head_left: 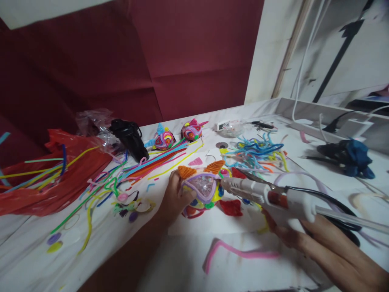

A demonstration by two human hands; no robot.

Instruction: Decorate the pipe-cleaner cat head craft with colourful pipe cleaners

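Observation:
My left hand (178, 194) grips the side of a small pipe-cleaner craft figure (205, 186) with orange ear-like pieces, a purple outline and a clear, shiny middle. In my right hand (285, 231) is a white glue gun (267, 195), its nozzle at the figure's right edge; whether it touches, I cannot tell. A glue stick juts from the gun's back end. Beneath the gun lie black-handled scissors (328, 202), partly hidden. Red fuzzy pieces (231, 207) rest just right of the figure. A bent pink pipe cleaner (243, 254) lies on the table in front.
Two finished-looking craft figures (164, 138) stand at the back. Loose pipe cleaners (258, 150) are heaped to the right, with more on a red plastic bag (82, 162) at left. A black object (129, 138), a dark blue item (352, 156) and white cables (304, 69) are also around.

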